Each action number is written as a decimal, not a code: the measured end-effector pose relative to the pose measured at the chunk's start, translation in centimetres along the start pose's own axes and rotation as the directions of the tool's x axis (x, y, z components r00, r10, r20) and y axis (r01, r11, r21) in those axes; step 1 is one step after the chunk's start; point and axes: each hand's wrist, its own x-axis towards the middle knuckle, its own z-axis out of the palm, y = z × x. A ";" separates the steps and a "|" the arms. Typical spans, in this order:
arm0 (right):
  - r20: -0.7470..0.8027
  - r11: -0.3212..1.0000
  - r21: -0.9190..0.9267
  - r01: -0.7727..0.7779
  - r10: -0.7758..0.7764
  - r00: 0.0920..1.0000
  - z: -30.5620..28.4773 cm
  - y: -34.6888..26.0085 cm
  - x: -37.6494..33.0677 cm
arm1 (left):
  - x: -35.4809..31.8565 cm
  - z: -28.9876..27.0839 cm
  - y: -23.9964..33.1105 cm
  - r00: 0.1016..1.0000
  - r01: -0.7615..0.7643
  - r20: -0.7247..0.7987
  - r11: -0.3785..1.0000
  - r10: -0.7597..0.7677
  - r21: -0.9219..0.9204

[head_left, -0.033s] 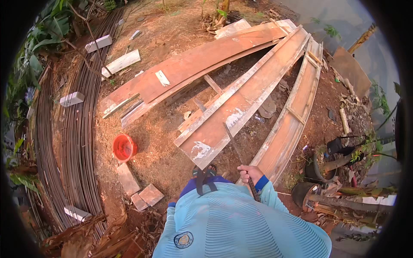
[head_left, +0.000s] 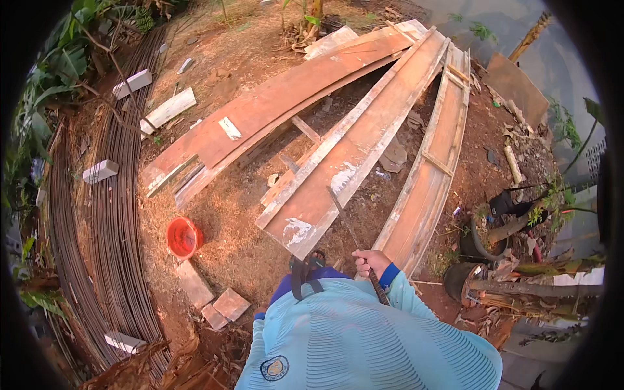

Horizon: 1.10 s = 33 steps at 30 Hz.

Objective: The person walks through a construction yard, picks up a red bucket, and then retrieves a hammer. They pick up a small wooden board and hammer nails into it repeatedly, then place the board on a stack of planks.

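Note:
My right hand [head_left: 372, 262] is closed round a long, thin, dark metal bar [head_left: 346, 218]. The bar slants up and left, its far tip over the near part of a long wooden formwork panel [head_left: 377, 130] with raised side strips. Whether the tip touches the panel I cannot tell. White dried patches [head_left: 298, 229] mark the panel's surface near its close end, just ahead of my feet. The bar's lower end runs down beside my light-blue shirt [head_left: 351, 331]. At my left side only a blue cuff [head_left: 260, 316] shows; the left hand is out of sight.
A wide reddish board [head_left: 260, 104] lies to the left, a narrower framed panel [head_left: 426, 175] to the right. An orange bucket [head_left: 196, 240] and several tiles [head_left: 231, 304] sit on the soil. Bundled steel rods [head_left: 117, 247] line the far left; pots [head_left: 460, 284] stand right.
The view has shifted slightly, so the panels appear a little farther left. My right hand keeps its grip on the bar, whose tip remains near the same white patch.

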 end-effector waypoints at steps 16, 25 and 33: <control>-0.005 0.811 0.527 0.254 -0.296 0.955 -1.0 13.1 -7.8 | 18.2 -18.5 19.5 0.922 0.332 0.375 0.701 -0.099 -0.631; -0.283 0.771 0.491 0.405 -0.299 0.911 -1.4 21.0 -8.4 | 16.7 -12.1 19.6 0.838 0.329 0.545 0.777 0.022 -0.537; -0.200 0.878 0.353 0.322 -0.266 0.943 -1.4 21.7 -10.8 | 11.3 -11.1 2.0 0.792 0.604 0.522 0.525 -0.316 -0.600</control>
